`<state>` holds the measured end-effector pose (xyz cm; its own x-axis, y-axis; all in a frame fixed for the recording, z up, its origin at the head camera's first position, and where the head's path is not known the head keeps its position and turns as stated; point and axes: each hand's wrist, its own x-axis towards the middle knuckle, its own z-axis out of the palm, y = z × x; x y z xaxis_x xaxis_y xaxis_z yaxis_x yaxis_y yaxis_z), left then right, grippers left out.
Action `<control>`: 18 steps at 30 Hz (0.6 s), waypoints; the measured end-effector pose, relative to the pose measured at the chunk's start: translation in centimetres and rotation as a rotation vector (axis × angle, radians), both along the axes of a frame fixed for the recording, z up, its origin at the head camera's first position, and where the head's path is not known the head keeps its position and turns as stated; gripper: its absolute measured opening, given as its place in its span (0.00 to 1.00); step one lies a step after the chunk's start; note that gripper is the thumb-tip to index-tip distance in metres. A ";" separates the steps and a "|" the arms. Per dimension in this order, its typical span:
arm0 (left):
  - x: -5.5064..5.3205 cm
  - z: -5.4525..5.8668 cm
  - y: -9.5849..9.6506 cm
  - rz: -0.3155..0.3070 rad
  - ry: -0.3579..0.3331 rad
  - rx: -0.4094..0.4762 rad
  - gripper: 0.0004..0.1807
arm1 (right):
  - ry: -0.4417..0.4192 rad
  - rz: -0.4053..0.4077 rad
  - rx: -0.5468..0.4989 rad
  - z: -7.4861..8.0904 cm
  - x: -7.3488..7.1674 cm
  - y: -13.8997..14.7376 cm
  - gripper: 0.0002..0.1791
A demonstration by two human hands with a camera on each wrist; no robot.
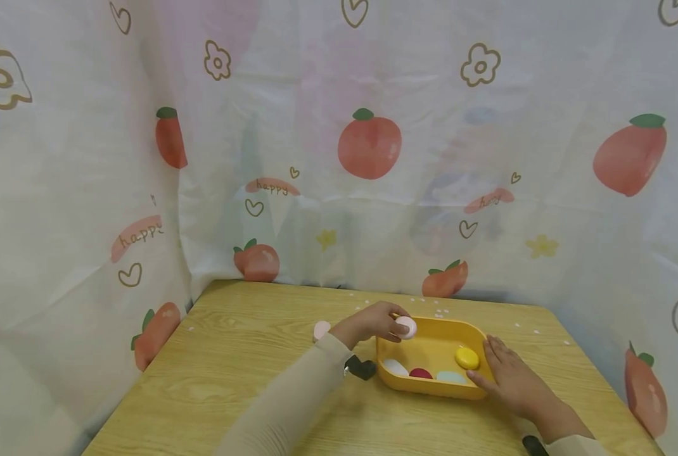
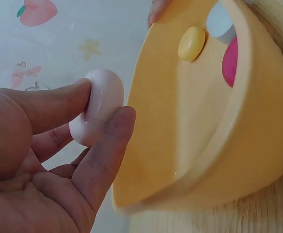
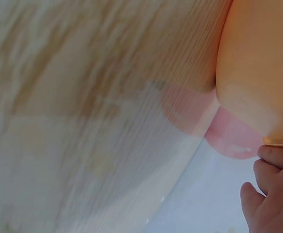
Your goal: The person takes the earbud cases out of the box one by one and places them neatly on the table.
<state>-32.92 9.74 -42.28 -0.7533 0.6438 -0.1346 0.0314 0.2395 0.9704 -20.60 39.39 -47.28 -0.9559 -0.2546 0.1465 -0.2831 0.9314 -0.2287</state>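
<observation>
Between thumb and fingers, my left hand pinches a pale pink, smooth, rounded disc. It hangs over the left end of a yellow-orange tub. Inside the tub lie a yellow rounded piece at the right, and a white one, a dark red one and a pale blue-green one along the near wall. My right hand rests on the tub's right rim with its fingers extended. In the right wrist view, fingers of that hand touch the rim; the rest is cut off.
Another pale pink piece lies on the wooden table, left of the tub, partly behind my left wrist. Small white flecks dot the table behind the tub. A printed white curtain stands along the table's back and sides.
</observation>
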 end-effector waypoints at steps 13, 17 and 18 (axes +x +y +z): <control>-1.4 -0.9 -2.4 0.008 0.039 -0.008 0.18 | -0.021 -0.002 -0.016 0.2 0.1 -0.1 0.48; -1.6 -0.9 -2.9 0.031 0.029 0.001 0.18 | -0.014 -0.003 -0.012 0.2 0.1 -0.2 0.48; -1.6 -0.9 -3.1 0.037 0.027 0.002 0.18 | -0.011 -0.002 -0.011 0.2 0.1 -0.2 0.48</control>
